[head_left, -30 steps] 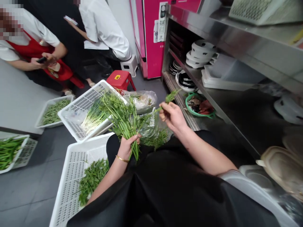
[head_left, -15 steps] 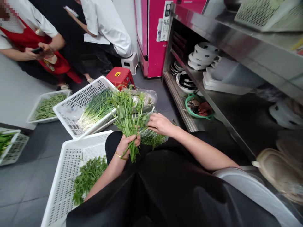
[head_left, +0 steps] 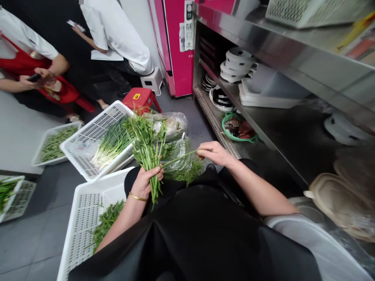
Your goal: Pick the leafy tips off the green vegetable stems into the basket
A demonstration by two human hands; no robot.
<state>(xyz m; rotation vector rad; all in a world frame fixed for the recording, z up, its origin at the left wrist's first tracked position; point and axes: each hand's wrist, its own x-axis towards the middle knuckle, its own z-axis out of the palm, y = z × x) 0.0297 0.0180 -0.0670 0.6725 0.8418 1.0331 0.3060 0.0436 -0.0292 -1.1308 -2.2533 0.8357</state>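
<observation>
My left hand [head_left: 150,178] is wrapped round the stems of a bunch of leafy green herbs [head_left: 148,150], leaves pointing up and away from me. To its right, my right hand [head_left: 213,153] pinches the end of one thin stem [head_left: 183,156], which stretches across from the bunch. Beneath that stem lie a clear plastic bag [head_left: 181,154] and loose green sprigs [head_left: 187,173]. More leafy greens [head_left: 109,220] lie in a white perforated basket [head_left: 79,218] by my left forearm.
Spring onions [head_left: 113,144] fill part of a second white basket [head_left: 84,130], with green beans [head_left: 57,143] in a tray beyond. A red stool [head_left: 137,97] stands ahead. Steel shelving [head_left: 263,132] with dishes and a green colander [head_left: 231,136] runs along the right. Two people are at upper left.
My right hand has moved right, away from the bunch, drawing a single stem out sideways. My left hand still grips the bunch. The view has shifted slightly to the right.
</observation>
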